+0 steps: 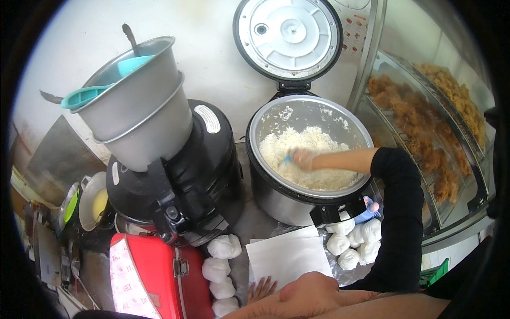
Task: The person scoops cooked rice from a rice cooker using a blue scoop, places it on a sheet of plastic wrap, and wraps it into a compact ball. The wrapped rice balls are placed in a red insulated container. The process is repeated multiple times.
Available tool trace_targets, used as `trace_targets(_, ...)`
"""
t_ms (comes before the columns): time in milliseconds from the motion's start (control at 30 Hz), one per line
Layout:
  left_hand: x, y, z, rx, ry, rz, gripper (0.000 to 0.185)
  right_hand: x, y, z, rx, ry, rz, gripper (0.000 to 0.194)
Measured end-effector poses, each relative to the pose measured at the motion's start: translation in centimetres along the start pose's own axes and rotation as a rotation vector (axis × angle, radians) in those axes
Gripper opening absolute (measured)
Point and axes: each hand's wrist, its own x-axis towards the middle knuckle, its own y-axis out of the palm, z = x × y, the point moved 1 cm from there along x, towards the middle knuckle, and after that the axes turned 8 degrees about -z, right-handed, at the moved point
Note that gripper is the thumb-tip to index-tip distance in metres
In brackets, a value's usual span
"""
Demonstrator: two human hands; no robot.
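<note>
My right hand (303, 159), blurred, is inside a large open rice cooker (279, 209), closed around a blue utensil (287, 159) whose far part is hidden in the white rice (310, 139). The cooker's round metal lid (293, 32) stands raised behind the pot. My left hand (261, 290) lies with its fingers spread on white paper sheets (289, 255) in front of the cooker. Round white wrapped bundles (348, 259) sit in a cluster right of the paper, and more wrapped bundles (216, 269) form a column on its left.
Stacked metal pots (135, 111) holding a turquoise utensil (87, 97) rest on a black closed cooker (215, 159) at left. A red box (179, 279) stands below it. Fried food (422, 127) fills a glass display case at right. Several pans (92, 201) are far left.
</note>
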Motion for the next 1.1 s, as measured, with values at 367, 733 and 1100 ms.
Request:
trace_targets(367,1.0,-0.6,-0.4,0.219,-0.024,0.019,0.057,-6.2,-8.1,-0.4,0.267,-0.333,0.053,0.025)
trace_targets(733,3.1,-7.9,-3.5,0.104,-0.096,-0.031,0.059,-5.9,-9.4,2.1,0.116,-0.209,-0.105,0.032)
trace_targets(1100,3.1,-8.2,-4.1,0.043,-0.16,0.035,0.057,-9.9,-12.0,-0.3,1.231,0.35,-0.048,0.015)
